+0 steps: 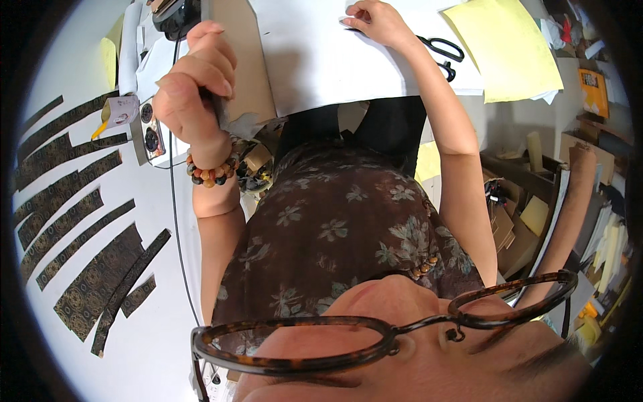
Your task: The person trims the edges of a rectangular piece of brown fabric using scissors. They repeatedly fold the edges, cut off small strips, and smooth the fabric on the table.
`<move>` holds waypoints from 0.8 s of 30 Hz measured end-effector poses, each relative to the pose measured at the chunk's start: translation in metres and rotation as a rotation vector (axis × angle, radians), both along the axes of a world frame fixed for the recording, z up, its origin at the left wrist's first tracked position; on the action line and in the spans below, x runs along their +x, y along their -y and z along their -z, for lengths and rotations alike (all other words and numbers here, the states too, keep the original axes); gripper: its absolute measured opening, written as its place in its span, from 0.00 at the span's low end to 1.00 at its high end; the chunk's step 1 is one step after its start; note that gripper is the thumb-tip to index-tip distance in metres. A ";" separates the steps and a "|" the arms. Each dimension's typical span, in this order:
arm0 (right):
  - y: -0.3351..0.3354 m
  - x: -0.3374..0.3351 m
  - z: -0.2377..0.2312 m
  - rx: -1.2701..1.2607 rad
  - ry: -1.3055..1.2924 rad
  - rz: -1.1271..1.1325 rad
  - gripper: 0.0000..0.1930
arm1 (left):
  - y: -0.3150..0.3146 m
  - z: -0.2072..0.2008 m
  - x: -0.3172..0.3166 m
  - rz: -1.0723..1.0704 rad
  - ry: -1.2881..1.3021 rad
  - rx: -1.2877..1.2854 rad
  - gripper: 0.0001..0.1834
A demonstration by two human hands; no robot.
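My left hand (191, 97), with a beaded bracelet (213, 171) at its wrist, is closed beside a beige board (251, 60). A bit of something dark shows under its curled fingers, too hidden to name. At the far side, my right hand (380, 23) rests on a large white sheet (308, 57), its fingers bent and pressed together. A thin dark edge shows at those fingertips; I cannot tell what it is. Scissors (443, 50) with black handles lie right of my right wrist, their blades hidden by the forearm.
Yellow paper (506, 50) lies at the table's right. A black rounded object (179, 19) stands beyond my left hand. Dark patterned strips (100, 275) lie on a white surface at left, near a black cable (175, 228) and a socket strip (151, 130). Cluttered shelves (529, 221) stand at right.
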State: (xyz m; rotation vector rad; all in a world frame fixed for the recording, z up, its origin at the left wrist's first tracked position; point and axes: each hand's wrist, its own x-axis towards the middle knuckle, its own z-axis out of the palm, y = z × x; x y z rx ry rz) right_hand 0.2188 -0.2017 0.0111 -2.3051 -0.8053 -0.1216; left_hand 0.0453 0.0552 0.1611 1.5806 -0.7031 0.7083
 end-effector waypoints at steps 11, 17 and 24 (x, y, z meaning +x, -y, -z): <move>-0.010 -0.056 -0.009 0.255 -0.159 0.115 0.10 | -0.011 0.010 0.005 0.020 0.031 -0.029 0.35; -0.031 -0.173 0.006 0.068 -0.131 -0.595 0.17 | -0.008 0.011 0.003 -0.040 -0.015 -0.021 0.30; -0.038 -0.176 -0.091 0.437 -0.211 -0.376 0.14 | -0.015 -0.001 0.007 0.031 0.082 0.138 0.27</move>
